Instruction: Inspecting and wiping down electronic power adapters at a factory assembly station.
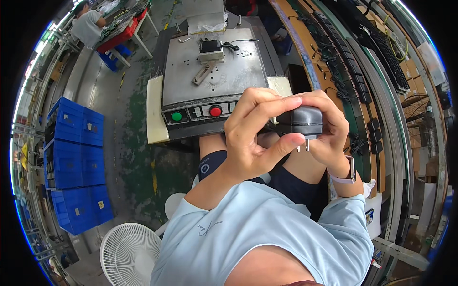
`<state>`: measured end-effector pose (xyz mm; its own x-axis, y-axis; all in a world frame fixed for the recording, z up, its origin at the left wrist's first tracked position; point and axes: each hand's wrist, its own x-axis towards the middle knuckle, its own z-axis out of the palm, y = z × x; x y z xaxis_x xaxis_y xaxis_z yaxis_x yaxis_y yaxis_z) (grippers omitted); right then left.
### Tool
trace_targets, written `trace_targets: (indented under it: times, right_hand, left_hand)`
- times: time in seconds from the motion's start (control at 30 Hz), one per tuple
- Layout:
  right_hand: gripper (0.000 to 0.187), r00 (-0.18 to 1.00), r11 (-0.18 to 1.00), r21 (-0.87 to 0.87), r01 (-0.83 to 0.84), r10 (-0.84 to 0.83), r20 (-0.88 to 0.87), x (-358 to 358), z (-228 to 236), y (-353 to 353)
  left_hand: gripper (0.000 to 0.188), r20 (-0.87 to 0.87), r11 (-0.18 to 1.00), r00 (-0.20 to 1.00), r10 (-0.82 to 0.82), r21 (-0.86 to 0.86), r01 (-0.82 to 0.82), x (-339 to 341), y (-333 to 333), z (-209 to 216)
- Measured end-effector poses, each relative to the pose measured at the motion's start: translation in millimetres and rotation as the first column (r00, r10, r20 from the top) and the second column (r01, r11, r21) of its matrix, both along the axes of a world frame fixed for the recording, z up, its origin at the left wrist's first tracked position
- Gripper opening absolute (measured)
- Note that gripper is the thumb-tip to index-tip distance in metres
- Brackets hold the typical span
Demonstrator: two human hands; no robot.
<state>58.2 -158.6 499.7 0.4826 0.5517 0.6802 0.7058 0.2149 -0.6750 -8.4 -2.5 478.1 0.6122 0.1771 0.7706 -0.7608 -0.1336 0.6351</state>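
Between my two hands, raised in front of my lap, is a black power adapter [307, 120] with two metal prongs pointing toward me. My left hand [255, 131] pinches its left side with thumb and fingers. Around its right side and top curl the fingers of my right hand [332, 125], which hides that part of the casing. Beyond the hands is a machine with a metal plate [181, 81]. A second black adapter [210, 46] with its cable sits on a raised block [212, 57] there. A slotted metal clamp [204, 74] lies nearer on the plate.
Green [176, 116] and red [215, 111] buttons face me on the machine's front. To the right, a conveyor line [350, 95] carries several adapters and cables. Stacked blue crates [78, 162] and a white fan [131, 250] stand left. Another person [87, 28] is far left.
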Motion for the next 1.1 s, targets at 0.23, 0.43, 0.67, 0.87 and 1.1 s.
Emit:
trace_targets:
  times: [0.23,0.43,0.67,0.87,1.1]
  right_hand:
    - [0.051,0.996,0.998,-0.037,-0.055,0.052,-0.072,4,-7,8]
    - [0.031,0.637,0.946,0.258,-0.195,0.322,-0.700,-4,-15,29]
    - [0.049,0.131,0.898,0.258,-0.355,0.322,-0.938,-27,-34,45]
    - [0.055,-0.113,0.955,0.043,-0.293,0.010,-0.994,-45,-14,55]
    - [0.055,-0.277,0.957,0.084,-0.276,0.005,-0.961,-48,-22,59]
  left_hand:
    - [0.038,-0.138,0.999,0.990,0.032,-0.023,-0.035,-11,7,2]
    - [0.043,-0.058,0.991,0.998,-0.015,-0.131,0.007,11,21,3]
    - [0.064,0.005,0.998,0.999,0.047,-0.032,-0.047,12,24,-13]
    - [0.072,0.042,0.994,0.995,0.094,-0.068,-0.091,12,23,-26]
    - [0.067,-0.072,0.994,0.992,0.106,-0.003,-0.107,12,30,-33]
